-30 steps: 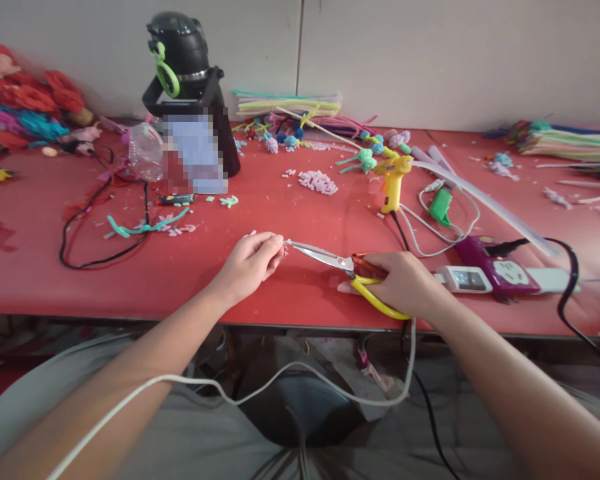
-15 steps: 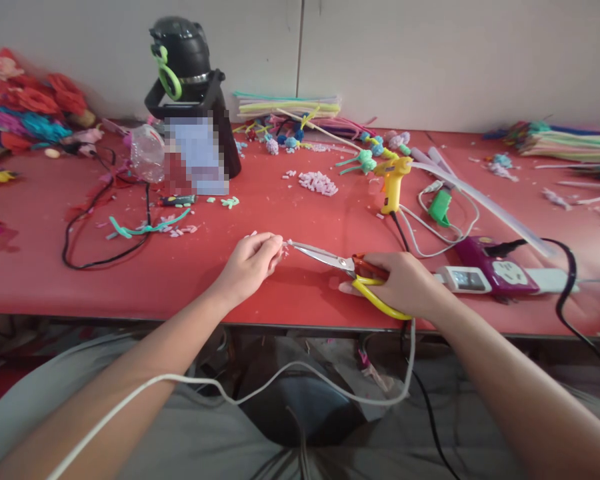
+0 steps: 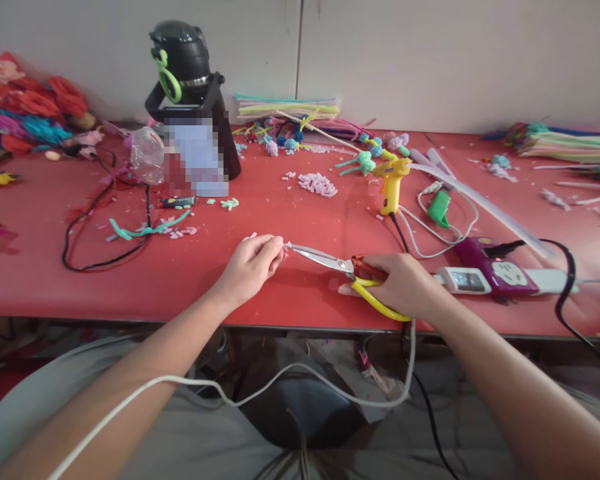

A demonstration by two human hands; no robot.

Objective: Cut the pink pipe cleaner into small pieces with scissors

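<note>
My left hand is closed in a pinch near the front of the red table, with a small pale pink piece at its fingertips. My right hand holds scissors with yellow and orange handles. Their blades point left, and the tips touch or nearly touch the piece by my left fingers. Beyond my hands lies a pile of short pale pink pieces. A yellow glue gun stands behind my right hand.
A purple power strip with a white plug lies right of my right hand. A black bottle holder, coloured stems and red flowers stand or lie behind. A white cable crosses over my lap.
Both hands keep nearly the same place. The scissor blades look slightly closer together at the tips; otherwise the view has shifted only slightly.
</note>
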